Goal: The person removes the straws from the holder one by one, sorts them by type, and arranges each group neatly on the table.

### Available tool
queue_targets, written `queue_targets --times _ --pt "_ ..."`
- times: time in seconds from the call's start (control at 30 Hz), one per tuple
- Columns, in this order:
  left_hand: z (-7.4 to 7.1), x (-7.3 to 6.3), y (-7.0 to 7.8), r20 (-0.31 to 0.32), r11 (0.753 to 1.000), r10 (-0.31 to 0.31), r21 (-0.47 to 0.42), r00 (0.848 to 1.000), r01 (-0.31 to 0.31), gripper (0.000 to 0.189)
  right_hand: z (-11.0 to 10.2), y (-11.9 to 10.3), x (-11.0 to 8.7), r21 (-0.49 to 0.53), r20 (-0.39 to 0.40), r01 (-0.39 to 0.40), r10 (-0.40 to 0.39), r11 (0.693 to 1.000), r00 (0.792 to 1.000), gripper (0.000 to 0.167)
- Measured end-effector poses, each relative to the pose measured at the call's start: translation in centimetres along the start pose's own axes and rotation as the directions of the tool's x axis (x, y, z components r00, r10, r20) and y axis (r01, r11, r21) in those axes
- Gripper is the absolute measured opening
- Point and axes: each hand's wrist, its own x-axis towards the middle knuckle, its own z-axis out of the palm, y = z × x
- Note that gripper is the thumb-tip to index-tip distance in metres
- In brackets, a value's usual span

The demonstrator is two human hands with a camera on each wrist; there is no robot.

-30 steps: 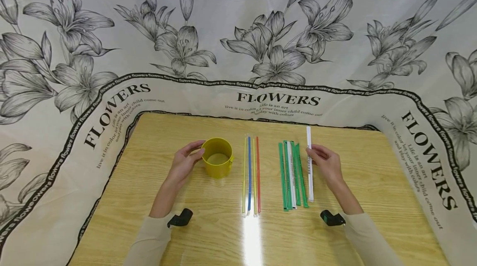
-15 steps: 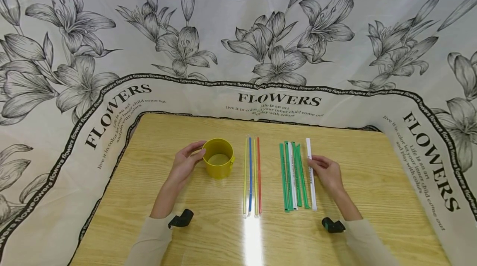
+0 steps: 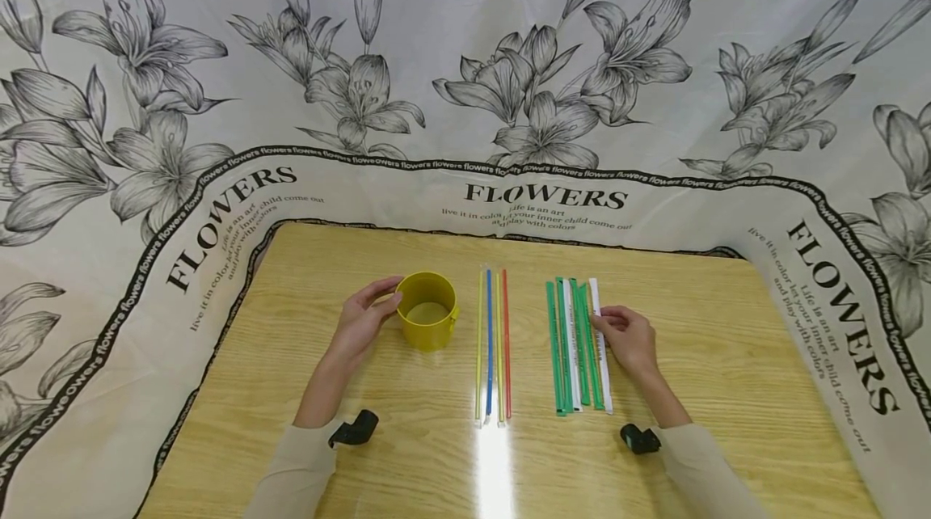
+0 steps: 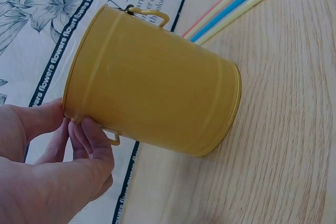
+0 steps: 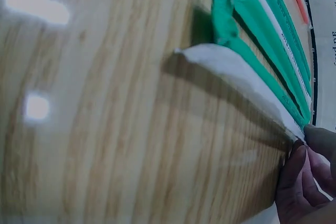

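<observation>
My left hand (image 3: 360,318) pinches the rim of a small yellow metal bucket (image 3: 427,336), which stands upright on the table. The left wrist view shows the thumb and fingertips at the bucket's rim (image 4: 79,61), beside one of its two small loop handles (image 4: 114,139). On the right, my right hand (image 3: 629,339) pinches a white paper-wrapped straw (image 3: 603,373) between thumb and fingers. That straw lies along the right side of a row of green-wrapped straws (image 3: 558,357), which has another white-wrapped one (image 3: 573,365) among them. In the right wrist view the white straw (image 5: 247,74) borders a green one (image 5: 226,22).
Between the bucket and the wrapped row lie several coloured straws side by side: yellow (image 3: 478,349), blue (image 3: 489,341) and red (image 3: 507,341). A flower-printed cloth (image 3: 545,196) hangs along the back and sides of the wooden table (image 3: 407,446).
My right hand has brought the white-wrapped straw toward me and then left, up against the green row. My left hand stays at the bucket's rim.
</observation>
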Motion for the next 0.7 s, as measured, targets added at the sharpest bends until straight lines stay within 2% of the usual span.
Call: queue_targets --times 0.2,0.47,0.7 --pt "-0.04 0.02 -0.06 -0.001 1.0 0.003 -0.003 1.0 -0.003 0.038 0.16 -0.22 0.09 -0.065 -0.02 0.02 -0.021 0.998 1.0 0.031" --pt "0.05 0.03 0.03 0.004 1.0 -0.005 -0.012 1.0 0.005 0.038 0.0 -0.16 0.06 -0.066 -0.019 0.009 -0.01 0.998 1.0 0.031" --pt "0.1 0.06 0.39 -0.022 0.999 -0.032 -0.018 0.999 0.031 0.039 -0.49 -0.4 -0.02 -0.07 -0.001 0.016 -0.016 0.997 1.0 0.03"
